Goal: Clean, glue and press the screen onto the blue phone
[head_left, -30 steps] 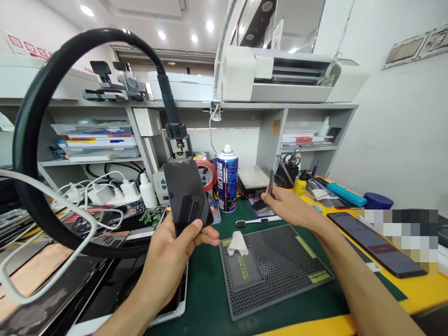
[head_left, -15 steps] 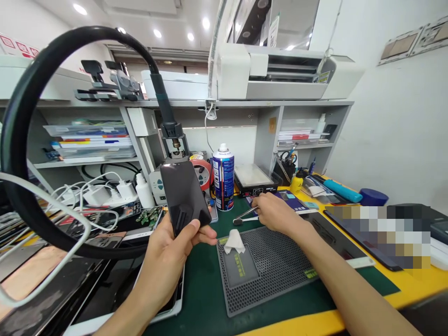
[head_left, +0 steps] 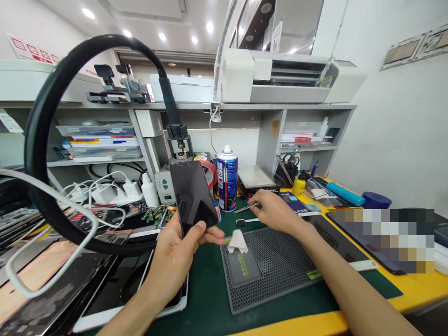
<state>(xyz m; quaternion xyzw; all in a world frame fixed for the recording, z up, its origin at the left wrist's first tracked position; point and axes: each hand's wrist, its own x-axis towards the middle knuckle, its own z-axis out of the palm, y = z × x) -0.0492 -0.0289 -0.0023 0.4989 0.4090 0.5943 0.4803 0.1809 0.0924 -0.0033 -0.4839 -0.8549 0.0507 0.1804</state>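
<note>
My left hand [head_left: 178, 254] holds a black phone [head_left: 194, 196] upright by its lower end, its dark screen tilted toward me. My right hand [head_left: 275, 212] rests low over the green mat, fingers closed on metal tweezers [head_left: 247, 208] that point left. A white-handled tool [head_left: 249, 220] lies just below the tweezers. A crumpled white wipe [head_left: 237, 242] sits on the corner of the grey honeycomb mat [head_left: 280, 266], between both hands.
A blue spray can [head_left: 227, 177] stands behind the phone, beside a red tape roll [head_left: 210, 172] and a heating plate [head_left: 257, 179]. A black ring-shaped hose [head_left: 45, 140] looms at left over chargers and phone parts. Dark screens [head_left: 350, 242] lie at right on the yellow bench.
My right hand came down from holding the tweezers upright near the pen holder to the green mat, with the tweezers now lying level. The left hand kept the phone almost still.
</note>
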